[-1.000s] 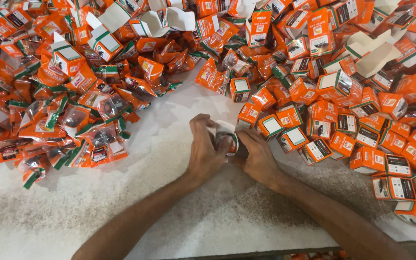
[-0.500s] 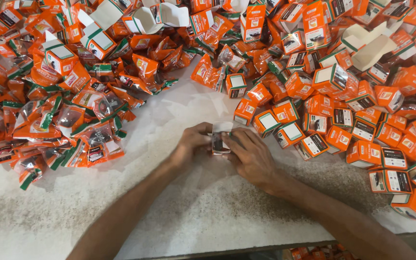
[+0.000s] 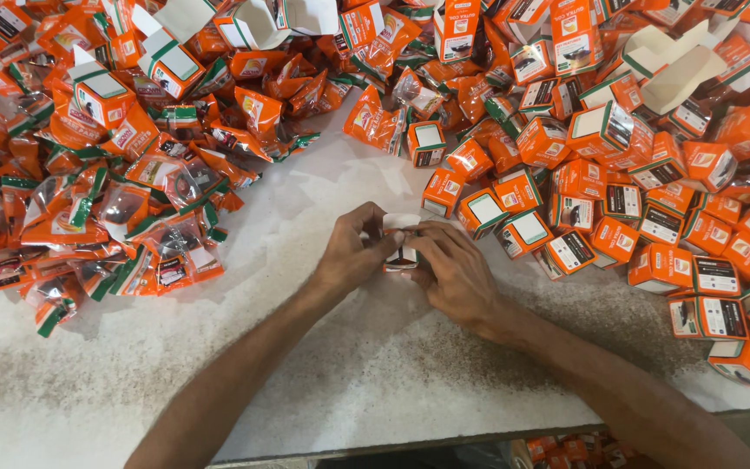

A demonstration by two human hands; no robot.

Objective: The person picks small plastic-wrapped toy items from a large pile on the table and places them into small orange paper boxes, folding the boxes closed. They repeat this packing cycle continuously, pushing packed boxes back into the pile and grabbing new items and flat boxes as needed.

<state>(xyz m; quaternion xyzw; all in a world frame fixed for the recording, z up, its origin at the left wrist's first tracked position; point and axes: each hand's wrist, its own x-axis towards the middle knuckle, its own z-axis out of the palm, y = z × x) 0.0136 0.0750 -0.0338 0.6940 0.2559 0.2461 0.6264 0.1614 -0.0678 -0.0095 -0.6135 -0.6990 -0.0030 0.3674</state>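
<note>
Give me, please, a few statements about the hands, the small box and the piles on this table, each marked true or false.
1. Both hands, the left hand and the right hand, hold one small box between them. True.
2. The small box rests on top of the heap of closed orange boxes. False: it is held over a bare part of the white table, apart from the heap.
3. The clear and orange sachets lie on the left-hand side. True.
4. The open white-lined cartons lie at the near table edge. False: they lie at the far side, among the piles.
</note>
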